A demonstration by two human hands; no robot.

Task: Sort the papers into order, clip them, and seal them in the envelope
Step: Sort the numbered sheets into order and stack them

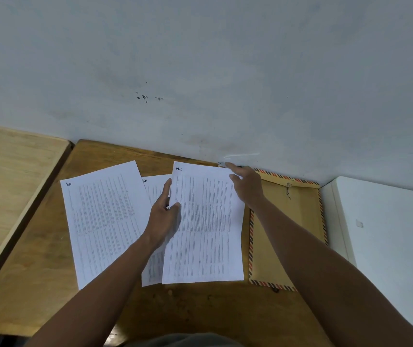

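Three printed sheets lie on the brown wooden desk. A sheet marked 5 is on the left. A middle sheet is mostly covered. The sheet marked 1 lies on the right, over the middle one. My left hand pinches the left edge of the sheet marked 1, thumb on top. My right hand holds its top right corner, thumb on the paper and fingers stretched behind it. A brown envelope with a striped border and a string clasp lies right of the sheets, partly under my right forearm.
A grey wall rises straight behind the desk. A lighter wooden desk stands to the left and a white surface to the right. Something small and shiny lies at the wall by my right fingertips.
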